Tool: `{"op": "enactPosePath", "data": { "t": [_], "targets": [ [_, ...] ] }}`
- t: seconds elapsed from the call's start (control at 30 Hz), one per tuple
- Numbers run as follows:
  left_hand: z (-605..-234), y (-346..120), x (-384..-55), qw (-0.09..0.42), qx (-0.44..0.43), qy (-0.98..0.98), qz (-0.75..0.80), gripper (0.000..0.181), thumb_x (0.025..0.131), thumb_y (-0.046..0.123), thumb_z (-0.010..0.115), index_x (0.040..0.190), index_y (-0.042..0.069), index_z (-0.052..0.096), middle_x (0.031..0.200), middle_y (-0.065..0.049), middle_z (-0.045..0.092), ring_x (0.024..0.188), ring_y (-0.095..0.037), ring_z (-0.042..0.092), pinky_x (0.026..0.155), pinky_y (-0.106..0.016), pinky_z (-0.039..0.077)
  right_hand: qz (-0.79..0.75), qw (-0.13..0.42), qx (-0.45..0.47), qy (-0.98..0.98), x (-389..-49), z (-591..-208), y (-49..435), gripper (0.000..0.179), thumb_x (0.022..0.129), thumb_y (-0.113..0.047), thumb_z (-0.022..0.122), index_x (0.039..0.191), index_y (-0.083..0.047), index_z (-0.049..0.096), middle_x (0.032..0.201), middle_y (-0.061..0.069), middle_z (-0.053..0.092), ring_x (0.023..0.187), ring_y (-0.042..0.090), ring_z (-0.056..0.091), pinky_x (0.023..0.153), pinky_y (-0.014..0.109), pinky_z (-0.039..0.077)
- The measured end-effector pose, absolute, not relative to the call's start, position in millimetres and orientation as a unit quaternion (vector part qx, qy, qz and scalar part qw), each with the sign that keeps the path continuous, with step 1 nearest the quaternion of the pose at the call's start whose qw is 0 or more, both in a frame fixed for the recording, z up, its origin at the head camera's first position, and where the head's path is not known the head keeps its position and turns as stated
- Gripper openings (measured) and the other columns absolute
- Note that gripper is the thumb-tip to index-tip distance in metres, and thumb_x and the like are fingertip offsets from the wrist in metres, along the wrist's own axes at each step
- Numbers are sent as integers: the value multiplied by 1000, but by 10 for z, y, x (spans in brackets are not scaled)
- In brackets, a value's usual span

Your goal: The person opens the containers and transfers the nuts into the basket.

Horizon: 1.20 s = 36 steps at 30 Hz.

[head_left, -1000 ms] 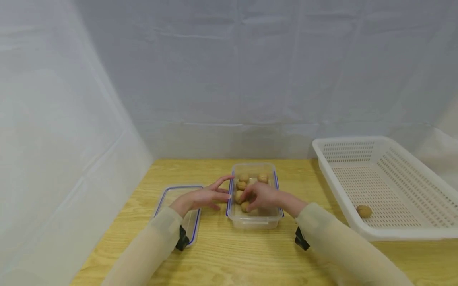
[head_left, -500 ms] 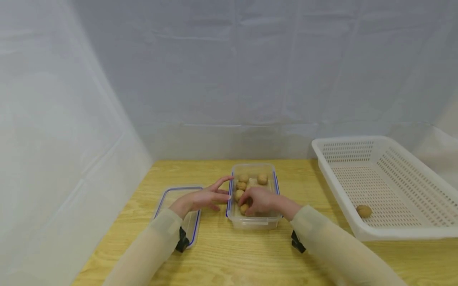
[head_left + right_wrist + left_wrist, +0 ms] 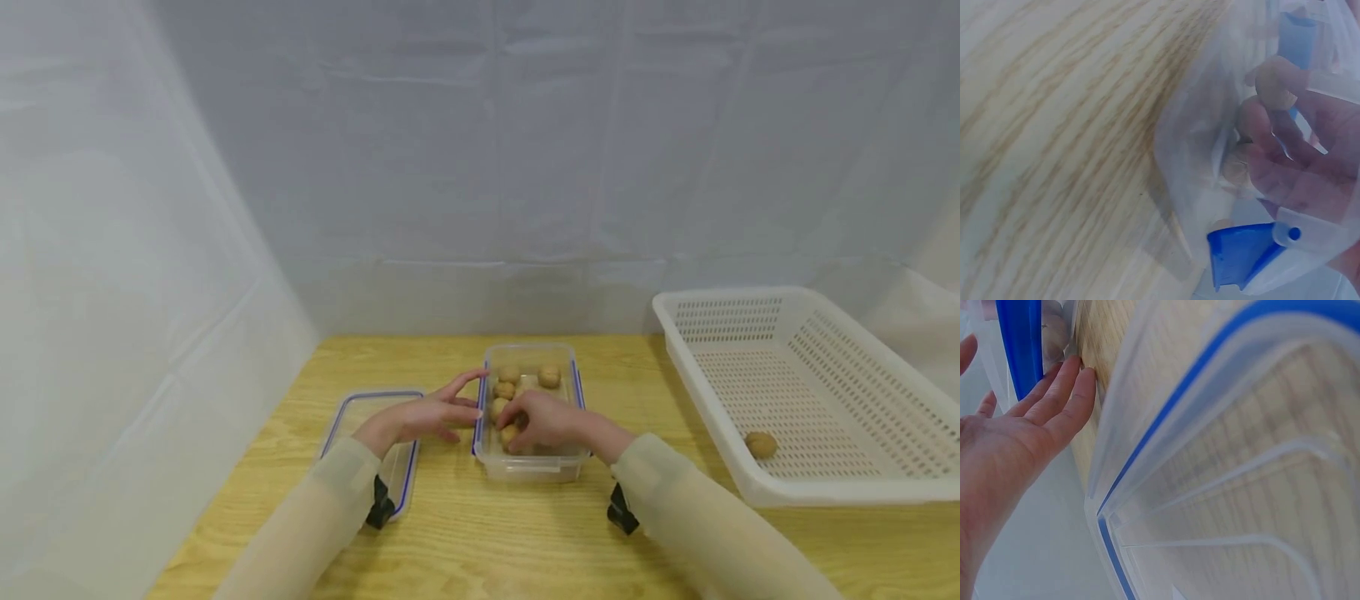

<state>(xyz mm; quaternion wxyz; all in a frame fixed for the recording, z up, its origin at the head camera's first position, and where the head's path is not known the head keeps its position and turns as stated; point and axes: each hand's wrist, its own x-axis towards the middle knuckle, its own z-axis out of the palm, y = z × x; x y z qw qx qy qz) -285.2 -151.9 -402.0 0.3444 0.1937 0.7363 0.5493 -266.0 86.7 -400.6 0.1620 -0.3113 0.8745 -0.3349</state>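
A clear plastic food container (image 3: pixel 531 472) with blue side clips stands in the middle of the table, several walnuts (image 3: pixel 549 377) lying inside. My right hand (image 3: pixel 551 418) reaches down into it, thumb and fingers curled round a walnut (image 3: pixel 509 437) at the near left corner. The right wrist view shows those fingers through the cloudy wall, another walnut (image 3: pixel 1235 166) close beside them. My left hand (image 3: pixel 423 415) is at the container's left side with its fingers spread and fingertips at the rim. In the left wrist view its fingertips meet the wall beside a blue clip (image 3: pixel 1020 347).
A clear lid (image 3: pixel 369 402) with a blue seal lies flat on the left, partly under my left forearm. On the right stands a large white slotted basket (image 3: pixel 847 490) with one walnut (image 3: pixel 761 445) in its near left corner. White sheeting hangs behind and at the left.
My right hand has shifted slightly left and toward me inside the container, its fingers closing in round the near walnut. The left hand stays in place at the rim.
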Motion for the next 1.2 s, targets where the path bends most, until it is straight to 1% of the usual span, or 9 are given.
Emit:
{"op": "enactPosePath", "data": {
  "t": [0.17, 0.37, 0.5, 0.6, 0.8, 1.07, 1.2],
  "targets": [
    [-4030, -1515, -2853, 345, 198, 736, 548, 72, 100, 22, 55, 156, 32, 10, 151, -27, 26, 134, -44, 36, 100, -62, 34, -356, 157, -313, 866, -2630, -3960, 916, 27, 81, -4, 77, 107, -5, 71, 96, -4, 67, 79, 11, 57, 70, 27, 49],
    [-4020, -1504, -2856, 342, 196, 741, 544, 72, 100, 22, 55, 156, 32, 10, 152, -26, 24, 136, -42, 31, 100, -62, 34, -368, 131, -320, 863, -2629, -3859, 1021, 28, 82, -7, 78, 109, -5, 71, 105, 0, 67, 88, 16, 62, 76, 28, 51],
    [-4013, -1496, -2857, 341, 194, 744, 541, 73, 100, 23, 55, 156, 32, 10, 153, -26, 22, 138, -41, 27, 100, -62, 33, -384, 113, -338, 852, -2618, -3781, 1115, 27, 84, -4, 76, 110, -2, 70, 108, 4, 67, 90, 18, 63, 80, 30, 52],
    [-4011, -1498, -2853, 342, 192, 744, 540, 73, 100, 23, 55, 156, 32, 9, 154, -26, 20, 139, -40, 25, 101, -62, 33, -401, 107, -340, 844, -2573, -3696, 1179, 29, 85, -4, 75, 113, 1, 68, 109, 7, 67, 90, 19, 63, 78, 30, 53],
    [-4005, -1500, -2848, 345, 195, 742, 541, 73, 100, 23, 54, 156, 30, 8, 154, -27, 20, 139, -41, 26, 101, -63, 33, -422, 88, -337, 838, -2480, -3518, 1293, 32, 87, -7, 73, 117, 3, 66, 114, 12, 65, 92, 21, 62, 77, 34, 53],
    [-4015, -1500, -2857, 344, 197, 742, 541, 74, 100, 23, 55, 156, 30, 8, 153, -28, 21, 138, -42, 28, 100, -63, 33, -440, 56, -314, 839, -2311, -3325, 1431, 32, 88, -8, 73, 118, -4, 67, 112, 9, 64, 88, 18, 62, 72, 33, 52],
    [-4020, -1510, -2855, 346, 197, 741, 542, 74, 100, 22, 55, 156, 30, 8, 152, -28, 22, 136, -44, 31, 100, -63, 34, -446, 47, -313, 837, -2223, -3250, 1512, 31, 88, -7, 73, 118, -3, 67, 115, 9, 65, 89, 19, 61, 70, 32, 52]
  ]
}}
